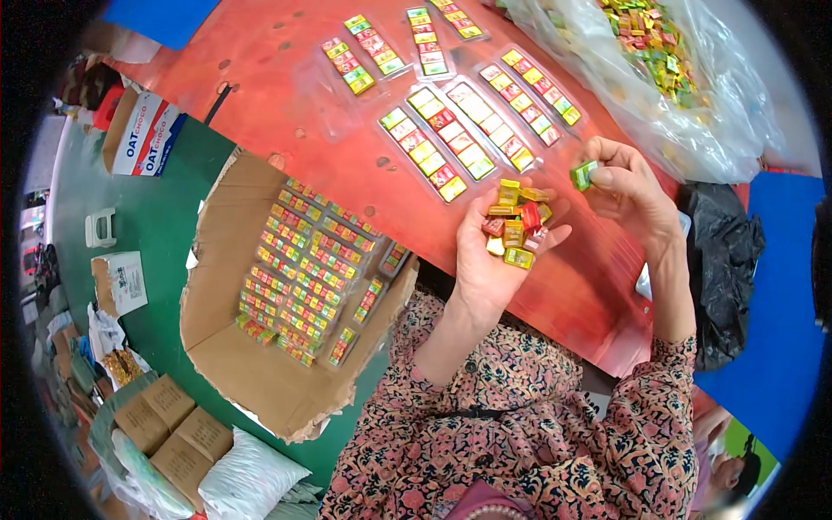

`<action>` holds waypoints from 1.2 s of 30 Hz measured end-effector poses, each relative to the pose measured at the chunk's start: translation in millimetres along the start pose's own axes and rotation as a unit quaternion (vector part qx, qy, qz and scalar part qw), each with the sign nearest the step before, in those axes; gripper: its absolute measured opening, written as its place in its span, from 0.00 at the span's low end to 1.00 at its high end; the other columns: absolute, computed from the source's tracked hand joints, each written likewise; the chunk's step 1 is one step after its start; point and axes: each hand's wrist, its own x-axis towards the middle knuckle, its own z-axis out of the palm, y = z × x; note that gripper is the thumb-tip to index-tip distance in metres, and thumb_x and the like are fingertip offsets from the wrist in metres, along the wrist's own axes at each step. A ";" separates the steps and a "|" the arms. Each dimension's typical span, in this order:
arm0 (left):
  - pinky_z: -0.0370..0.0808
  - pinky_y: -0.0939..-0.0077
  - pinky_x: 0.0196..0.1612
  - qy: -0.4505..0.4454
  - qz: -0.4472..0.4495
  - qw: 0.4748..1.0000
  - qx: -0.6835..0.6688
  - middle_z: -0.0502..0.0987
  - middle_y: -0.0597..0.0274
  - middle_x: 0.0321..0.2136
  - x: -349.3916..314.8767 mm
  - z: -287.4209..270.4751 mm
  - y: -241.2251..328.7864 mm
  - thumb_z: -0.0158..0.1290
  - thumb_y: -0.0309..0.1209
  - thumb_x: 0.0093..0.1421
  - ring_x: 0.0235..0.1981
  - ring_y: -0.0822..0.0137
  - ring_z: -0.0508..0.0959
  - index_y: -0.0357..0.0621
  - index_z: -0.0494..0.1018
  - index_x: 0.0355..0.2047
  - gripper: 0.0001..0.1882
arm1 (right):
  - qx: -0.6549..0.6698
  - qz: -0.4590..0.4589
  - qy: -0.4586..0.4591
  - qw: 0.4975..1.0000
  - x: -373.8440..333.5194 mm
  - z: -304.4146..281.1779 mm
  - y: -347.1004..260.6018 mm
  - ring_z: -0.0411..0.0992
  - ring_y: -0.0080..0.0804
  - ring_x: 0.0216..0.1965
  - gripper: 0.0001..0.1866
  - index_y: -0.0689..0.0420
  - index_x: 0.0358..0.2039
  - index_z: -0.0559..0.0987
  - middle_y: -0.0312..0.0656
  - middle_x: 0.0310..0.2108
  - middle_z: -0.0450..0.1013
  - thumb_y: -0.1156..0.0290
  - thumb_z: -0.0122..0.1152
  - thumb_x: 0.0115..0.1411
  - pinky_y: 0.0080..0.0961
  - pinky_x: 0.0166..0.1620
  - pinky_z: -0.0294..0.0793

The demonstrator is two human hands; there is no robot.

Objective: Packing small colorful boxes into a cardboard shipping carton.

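Observation:
Palm up above the red table (286, 95), my left hand (479, 269) cradles a loose heap of small wrapped sweets (513, 227), mostly yellow with some red and pink. Just to its right, my right hand (631, 186) pinches one green wrapped sweet (583, 175) between thumb and fingertips. Beyond my hands, several clear plastic trays lie on the table, filled with rows of sweets (425, 153) in yellow, red, green and white. Farther right, a large clear plastic bag (563, 39) holds a big pile of loose sweets (650, 43).
Left of the table, an open cardboard box (217, 260) contains many filled trays (299, 282). A black plastic bag (726, 286) hangs at the table's right side. Brown cartons (178, 425) and a white sack (251, 477) stand on the green floor. Part of another person (715, 429) shows lower right.

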 end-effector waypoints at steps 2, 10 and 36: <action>0.66 0.47 0.48 0.004 0.002 1.000 0.000 0.71 0.47 0.42 0.6 -0.9 -1.1 0.38 0.43 0.59 0.47 0.49 0.69 0.40 0.67 0.43 0.21 | 0.038 -0.010 -0.017 0.999 1.8 -7.4 9.5 0.53 0.12 0.15 0.11 0.56 0.31 0.68 0.30 0.21 0.62 0.68 0.57 0.50 0.09 0.15 0.48; 0.66 0.47 0.49 0.001 -0.001 1.000 -0.006 0.70 0.47 0.43 1.1 -2.7 -3.1 0.36 0.42 0.60 0.47 0.52 0.69 0.40 0.66 0.45 0.21 | 0.241 -0.022 -0.038 0.970 3.6 -3.0 30.3 0.56 0.16 0.21 0.13 0.58 0.37 0.68 0.36 0.26 0.62 0.63 0.52 0.57 0.09 0.16 0.54; 0.72 0.71 0.38 -0.043 0.009 0.999 -0.014 0.73 0.48 0.39 1.8 -4.8 -2.2 0.40 0.39 0.59 0.40 0.59 0.73 0.39 0.67 0.42 0.18 | -0.497 -0.166 0.086 0.847 -27.8 44.7 32.5 0.68 0.36 0.26 0.15 0.65 0.29 0.74 0.45 0.24 0.68 0.72 0.65 0.42 0.27 0.31 0.66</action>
